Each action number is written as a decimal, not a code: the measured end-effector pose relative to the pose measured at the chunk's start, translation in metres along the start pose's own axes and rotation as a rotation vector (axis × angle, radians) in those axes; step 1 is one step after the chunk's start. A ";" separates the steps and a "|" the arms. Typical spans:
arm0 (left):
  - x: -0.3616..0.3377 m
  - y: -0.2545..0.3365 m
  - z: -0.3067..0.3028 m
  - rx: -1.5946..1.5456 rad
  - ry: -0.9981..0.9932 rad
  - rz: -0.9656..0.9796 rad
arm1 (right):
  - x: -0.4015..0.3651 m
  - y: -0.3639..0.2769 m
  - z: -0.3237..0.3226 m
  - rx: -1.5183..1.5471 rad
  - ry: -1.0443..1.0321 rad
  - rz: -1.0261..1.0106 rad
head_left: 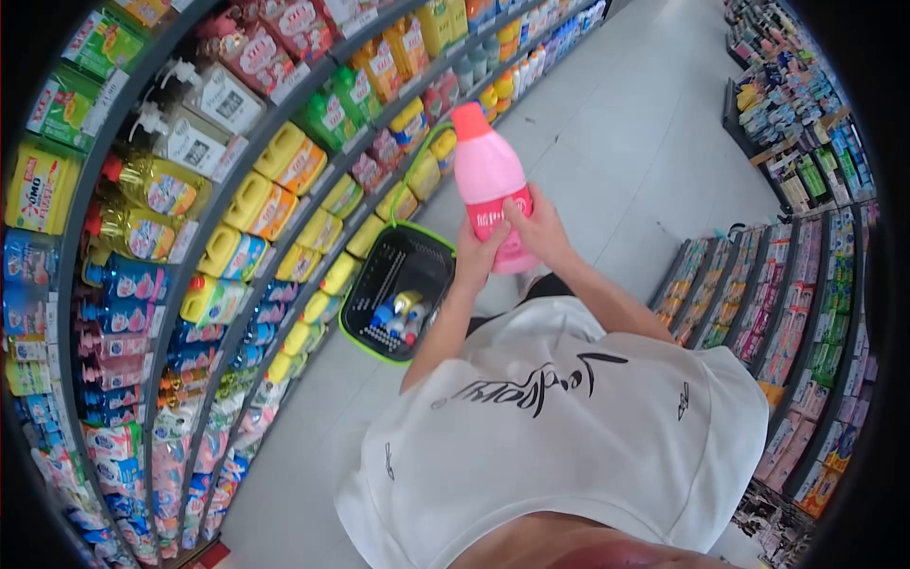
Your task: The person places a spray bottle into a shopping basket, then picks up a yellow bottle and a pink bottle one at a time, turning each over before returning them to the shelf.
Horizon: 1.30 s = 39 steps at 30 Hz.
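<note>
A large pink bottle (489, 169) with an orange-red cap is held up in front of me, tilted slightly, its label partly covered by fingers. My left hand (479, 248) grips its lower side from the left. On the other side, my right hand (540, 228) is wrapped round the bottle, thumb across the label. Below and to the left, a black shopping basket (356, 302) with a green rim stands on the floor. Several small items in blue, white, yellow and red lie inside it, too small to name.
Curved-looking shelves (204, 242) of detergent bottles and bags run along the left side. More shelves (749, 294) with small boxes stand at the right, and a further display (806, 123) at the upper right. Grey tiled floor (607, 133) stretches between them.
</note>
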<state>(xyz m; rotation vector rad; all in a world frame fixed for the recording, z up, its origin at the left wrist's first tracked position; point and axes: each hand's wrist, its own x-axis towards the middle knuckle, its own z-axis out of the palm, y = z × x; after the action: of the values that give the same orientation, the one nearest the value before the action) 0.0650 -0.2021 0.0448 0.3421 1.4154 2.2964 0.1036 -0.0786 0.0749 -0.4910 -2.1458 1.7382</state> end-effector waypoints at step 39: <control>0.159 -0.112 0.241 0.013 -0.062 -0.021 | 0.181 0.041 -0.284 0.040 0.051 -0.326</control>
<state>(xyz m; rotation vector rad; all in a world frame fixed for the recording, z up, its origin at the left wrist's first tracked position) 0.0495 0.1072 0.0520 0.3973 1.3973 2.2413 0.0775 0.2590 0.0988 -0.1601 -2.0182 1.5657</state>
